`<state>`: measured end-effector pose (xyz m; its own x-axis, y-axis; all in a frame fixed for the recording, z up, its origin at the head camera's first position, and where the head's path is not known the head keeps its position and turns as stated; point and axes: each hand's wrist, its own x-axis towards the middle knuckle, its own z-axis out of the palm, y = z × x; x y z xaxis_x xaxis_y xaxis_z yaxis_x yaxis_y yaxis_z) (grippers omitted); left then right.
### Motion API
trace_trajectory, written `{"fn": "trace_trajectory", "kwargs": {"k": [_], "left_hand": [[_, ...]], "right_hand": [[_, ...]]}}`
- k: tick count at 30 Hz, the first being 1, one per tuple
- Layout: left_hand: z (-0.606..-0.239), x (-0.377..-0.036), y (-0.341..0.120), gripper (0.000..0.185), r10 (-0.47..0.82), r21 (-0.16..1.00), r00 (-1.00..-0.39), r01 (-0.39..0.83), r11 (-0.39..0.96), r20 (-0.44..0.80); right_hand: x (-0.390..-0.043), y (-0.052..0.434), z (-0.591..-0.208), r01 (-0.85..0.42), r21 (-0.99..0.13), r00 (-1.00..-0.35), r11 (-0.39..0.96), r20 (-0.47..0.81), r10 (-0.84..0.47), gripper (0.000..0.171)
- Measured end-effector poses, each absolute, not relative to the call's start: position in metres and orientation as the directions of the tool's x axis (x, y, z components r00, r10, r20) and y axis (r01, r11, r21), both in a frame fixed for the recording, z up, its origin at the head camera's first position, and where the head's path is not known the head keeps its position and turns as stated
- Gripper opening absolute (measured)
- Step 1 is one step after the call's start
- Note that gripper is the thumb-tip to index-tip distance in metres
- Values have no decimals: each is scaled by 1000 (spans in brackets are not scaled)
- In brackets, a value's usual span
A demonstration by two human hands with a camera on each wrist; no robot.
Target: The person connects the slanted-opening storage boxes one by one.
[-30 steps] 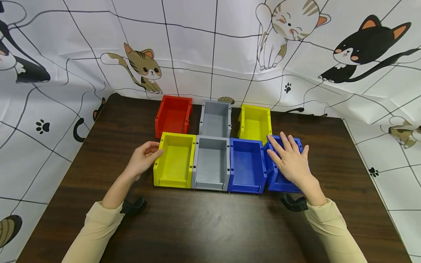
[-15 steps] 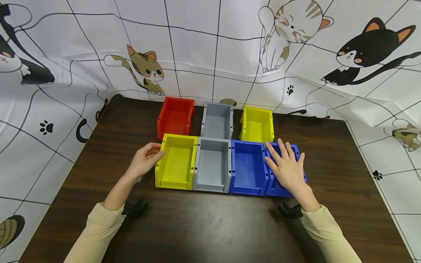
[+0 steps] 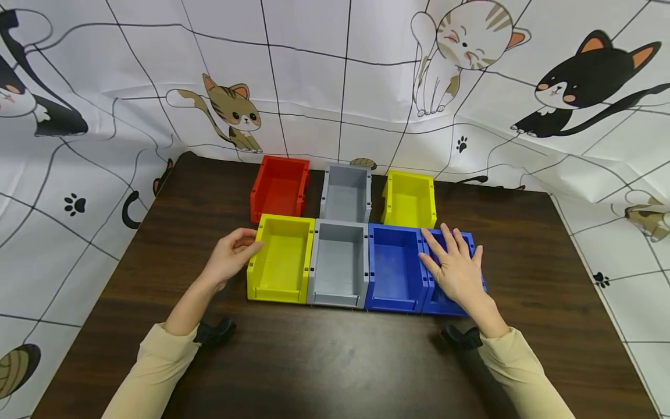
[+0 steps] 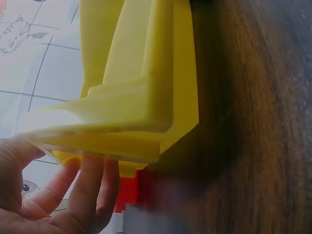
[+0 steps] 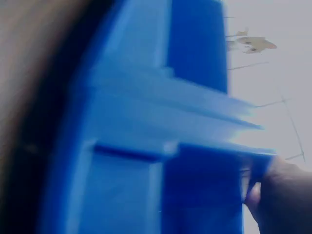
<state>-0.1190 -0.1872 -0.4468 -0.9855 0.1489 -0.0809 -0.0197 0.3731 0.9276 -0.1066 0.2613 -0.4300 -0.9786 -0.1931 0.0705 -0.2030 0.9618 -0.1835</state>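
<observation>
In the head view, a front row runs from a yellow bin point(image 3: 280, 256) through a grey bin point(image 3: 339, 262) and a blue bin point(image 3: 395, 265) to a second blue bin point(image 3: 442, 299). My left hand point(image 3: 227, 259) pinches the left wall of the yellow bin, thumb at the rim and fingers against the outside, as the left wrist view shows too. Over the right-hand blue bin, my right hand point(image 3: 458, 270) rests with spread, fairly straight fingers and covers part of it. The two blue bins stand side by side, touching. The right wrist view is blurred.
Behind the front row stand a red bin point(image 3: 280, 186), another grey bin point(image 3: 345, 192) and a smaller-looking yellow bin point(image 3: 410, 201), with gaps between them. All are on a dark wooden table point(image 3: 335, 366). A white cat-print sheet point(image 3: 314, 75) hangs behind.
The right-hand blue bin has shifted left and straightened against its blue neighbour, my right hand moving with it. My left hand has kept its hold on the yellow bin.
</observation>
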Motion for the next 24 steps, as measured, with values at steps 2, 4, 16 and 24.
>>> {"fn": "trace_trajectory", "kwargs": {"k": [2, 4, 16, 24], "left_hand": [[-447, -119, -187, 42, 150, 927, -986, -15, 375, -77], [-447, -119, -187, 42, 153, 927, -986, -10, 375, -73], [-440, -118, -196, 44, 139, 921, -987, -20, 388, -80], [-441, -117, -203, 45, 137, 907, -987, -21, 421, -87]], "right_hand": [[-107, 263, -427, -216, -192, -975, 957, 89, -202, 58], [-108, 266, -423, -235, -222, -969, 946, 129, -210, 57], [-134, 294, -389, -222, -520, -966, 825, 235, -111, 44], [-154, 299, -386, -231, -580, -964, 781, 247, -102, 42]]}}
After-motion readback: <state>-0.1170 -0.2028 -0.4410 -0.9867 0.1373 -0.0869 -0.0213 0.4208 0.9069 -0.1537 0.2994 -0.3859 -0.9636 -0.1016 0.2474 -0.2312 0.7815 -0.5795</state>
